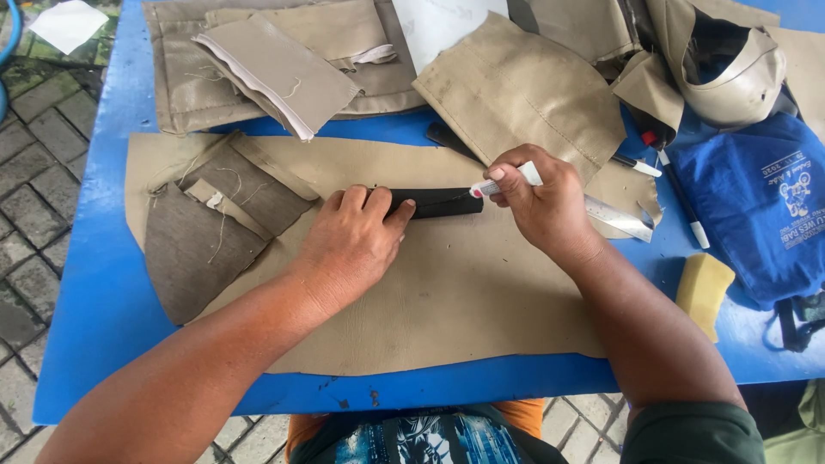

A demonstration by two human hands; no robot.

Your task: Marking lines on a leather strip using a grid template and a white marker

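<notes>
We see 2 bare hands at work over a blue table [86, 326]. The left hand [352, 245] lies flat, fingers spread and pressing down on a black strip [438, 203], which rests on a large tan sheet [430, 309] spread across the middle of the table. The fingertips cover the strip's left end; they press rather than clasp.

The right hand [541, 202] is closed around a white pen [507, 180], thumb and fingers pinching the barrel, its pink-tipped end touching the black strip near its right end.

Just behind the right hand a metal ruler [623, 219] lies partly under a tan panel [524, 90]. 2 more white markers [687, 215] lie beside it. A yellow sponge [703, 292] sits near the right forearm.

For containers, we find only a blue cloth bag [756, 206] at the right edge, lying flat; what it holds we cannot tell.

To the left, a folded grey-brown piece [206, 232] with loose threads lies on the tan sheet. More tan cut pieces [258, 69] are stacked along the far edge.
</notes>
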